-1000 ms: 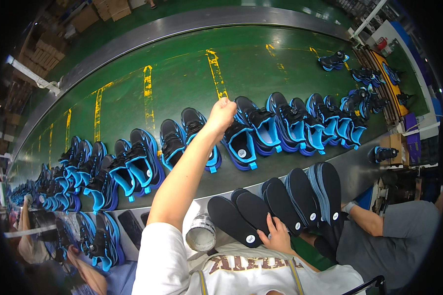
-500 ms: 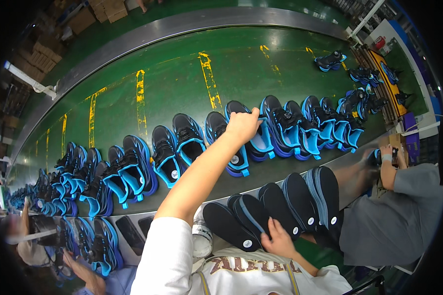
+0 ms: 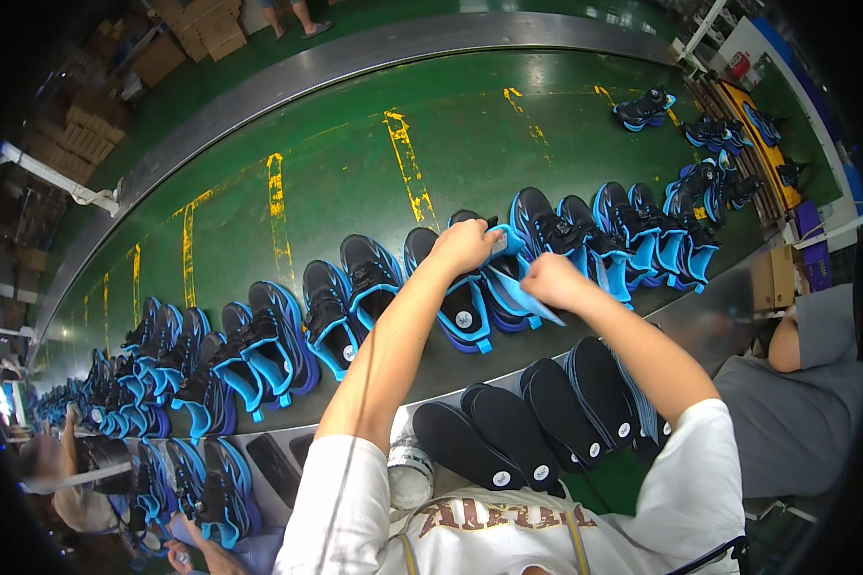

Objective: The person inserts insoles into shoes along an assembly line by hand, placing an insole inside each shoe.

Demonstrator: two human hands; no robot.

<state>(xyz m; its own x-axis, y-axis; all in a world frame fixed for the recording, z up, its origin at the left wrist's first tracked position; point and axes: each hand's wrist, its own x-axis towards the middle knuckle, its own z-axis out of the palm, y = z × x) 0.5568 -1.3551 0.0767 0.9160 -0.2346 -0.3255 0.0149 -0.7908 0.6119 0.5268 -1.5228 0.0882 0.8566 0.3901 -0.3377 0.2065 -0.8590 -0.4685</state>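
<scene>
Insole (image 3: 525, 296), pale blue face showing, is pinched in our right hand (image 3: 552, 282), probably aslant because the mouth of the shoe (image 3: 510, 317) by the green belt's (image 3: 345, 182) near edge is narrow. Our left hand (image 3: 464, 246) is clamped on the tongue (image 3: 511, 241), apparently keeping that mouth wide; the insole lies just right of it, nearer us.

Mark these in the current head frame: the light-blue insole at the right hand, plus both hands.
Light-blue insole (image 3: 524, 299), head view: its exposed blue face.
Left hand (image 3: 464, 246), head view: back of the hand.
Right hand (image 3: 554, 284), head view: back of the hand.
</scene>
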